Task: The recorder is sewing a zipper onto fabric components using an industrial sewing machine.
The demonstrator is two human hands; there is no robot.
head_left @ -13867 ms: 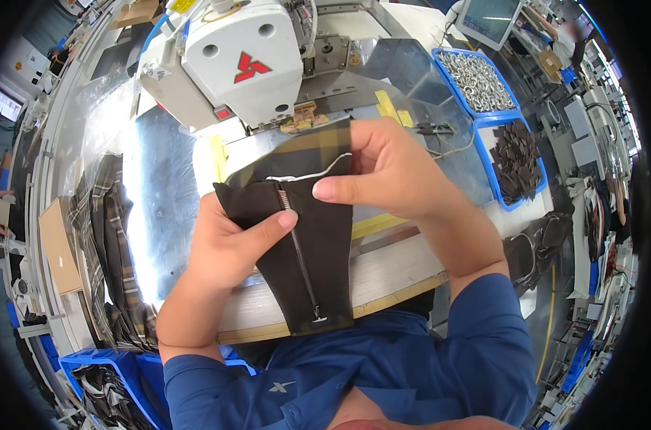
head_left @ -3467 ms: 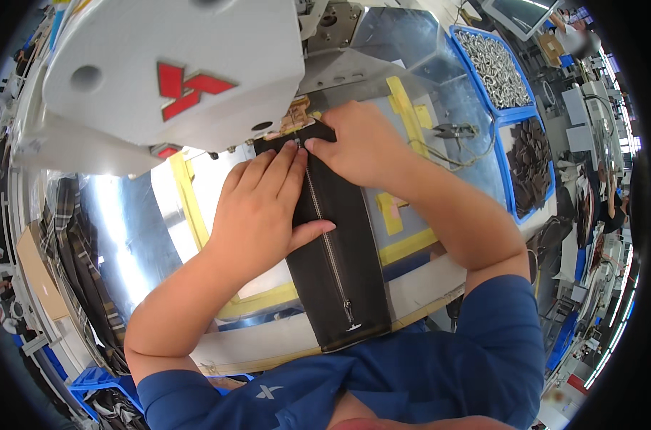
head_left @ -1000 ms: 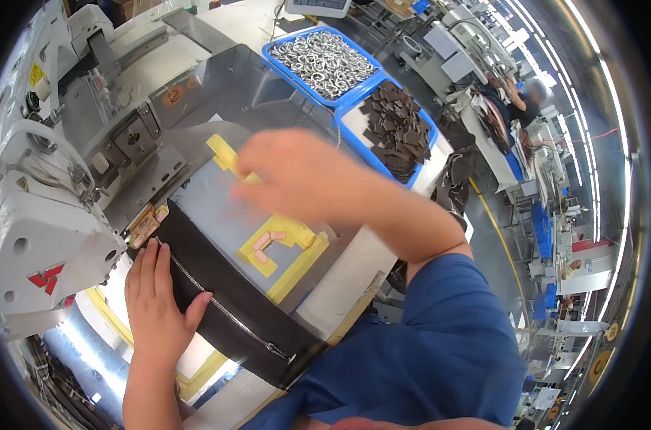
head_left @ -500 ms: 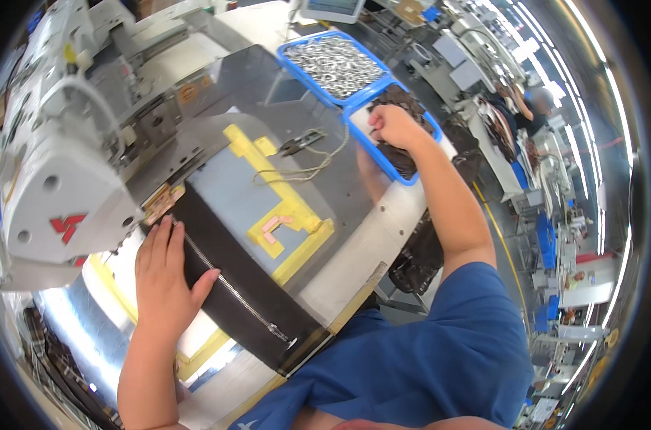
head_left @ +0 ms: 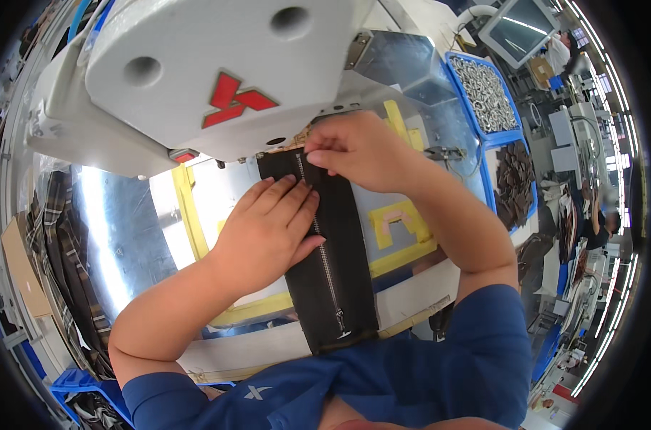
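Note:
A long black fabric strip with a metal zipper down its middle lies below the sewing machine head. The zipper slider sits at the end nearest my body. My left hand rests flat on the strip, fingers stretched out beside the zipper teeth. Close to the strip's far end, my right hand has its thumb and fingers pinched together over the zipper top. Whatever lies between those fingertips is too small or hidden to make out.
Yellow tape edges the work plate. At right stand a blue tray of metal rings and another blue tray of dark brown pieces. Thread snips lie nearby. Plaid cloth hangs at left; a monitor stands far right.
My right hand has come from the tray of brown pieces to the far end of the zipper. My left hand stays on the strip, and the view has shifted toward the machine head.

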